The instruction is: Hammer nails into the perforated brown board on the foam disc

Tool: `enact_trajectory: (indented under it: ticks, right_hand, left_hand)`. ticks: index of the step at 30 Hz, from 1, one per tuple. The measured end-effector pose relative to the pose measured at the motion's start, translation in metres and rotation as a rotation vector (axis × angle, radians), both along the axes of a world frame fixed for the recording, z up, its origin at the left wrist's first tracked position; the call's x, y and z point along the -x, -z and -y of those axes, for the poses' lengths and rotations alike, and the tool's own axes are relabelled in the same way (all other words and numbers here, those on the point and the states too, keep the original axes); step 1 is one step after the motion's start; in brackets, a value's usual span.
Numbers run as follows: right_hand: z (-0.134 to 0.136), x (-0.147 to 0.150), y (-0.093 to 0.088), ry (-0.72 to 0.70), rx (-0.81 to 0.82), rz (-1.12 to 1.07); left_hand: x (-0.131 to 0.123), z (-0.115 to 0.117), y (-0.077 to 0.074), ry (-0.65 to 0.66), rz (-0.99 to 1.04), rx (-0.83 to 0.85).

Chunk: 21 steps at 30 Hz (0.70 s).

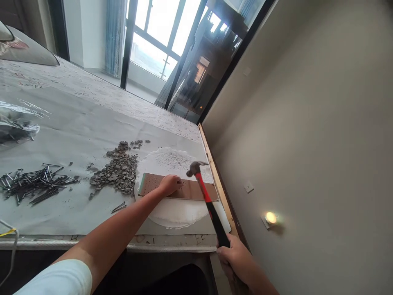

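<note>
Left arm stretched long and nearly straight, reaching from the pale sleeve (58, 278) at the lower left, and the left hand (169, 185) is down on the brown board (196, 191), palm low, fingers bunched together and pointing right! Something small and dark shows at those fingertips, but it's too small to name, and I can't tell whether that grip is closed on it. Over to the right hand (235, 256), low near the bed's edge, and there's no doubt about this grip: wrapped tight round the black end of the hammer (215, 209), handle slanting up and left, metal head in front of the board, just right of the left hand. The board lies across a white slab (176, 214), rough and crumbly at its rim, on a grey sheet (92, 123) spread over the bed (147, 112). Just left of the slab sits a heap of grey rubble (118, 171); farther left, a tangle of nails (35, 182), with a clear bag (18, 125) beyond. Behind it all, bright window (161, 35), blue curtain (114, 39); on the right, a plain wall (322, 123) with a glowing light (270, 217) down low!
</note>
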State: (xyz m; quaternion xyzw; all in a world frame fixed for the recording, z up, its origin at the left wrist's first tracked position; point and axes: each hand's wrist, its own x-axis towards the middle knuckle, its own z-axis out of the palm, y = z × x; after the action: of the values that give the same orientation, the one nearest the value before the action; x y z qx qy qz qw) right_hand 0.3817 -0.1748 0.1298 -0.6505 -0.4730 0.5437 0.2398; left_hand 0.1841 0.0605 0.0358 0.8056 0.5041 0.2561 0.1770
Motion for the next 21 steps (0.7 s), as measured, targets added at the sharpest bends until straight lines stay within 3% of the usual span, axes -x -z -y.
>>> enact_trajectory:
  ticks: [3,9,13,17,21]
  right_hand:
    - [0.000,-0.002,-0.002,0.043,-0.053,-0.008]
    - [-0.002,0.003,0.008,-0.013,0.058,0.037]
    - [0.002,-0.003,0.003,0.016,-0.029,-0.020]
    - [0.001,-0.003,0.013,0.055,-0.021,-0.064]
    - [-0.007,0.002,0.034,0.030,0.061,0.067]
  left_hand:
    - [0.000,0.000,-0.001,-0.006,0.006,0.015]
    - [-0.002,0.000,0.003,-0.017,-0.040,0.000]
    - [-0.004,-0.001,0.005,-0.006,-0.046,-0.008]
    - [0.001,-0.005,0.002,0.021,0.108,0.048]
    - [0.012,-0.009,-0.004,-0.039,0.366,0.112]
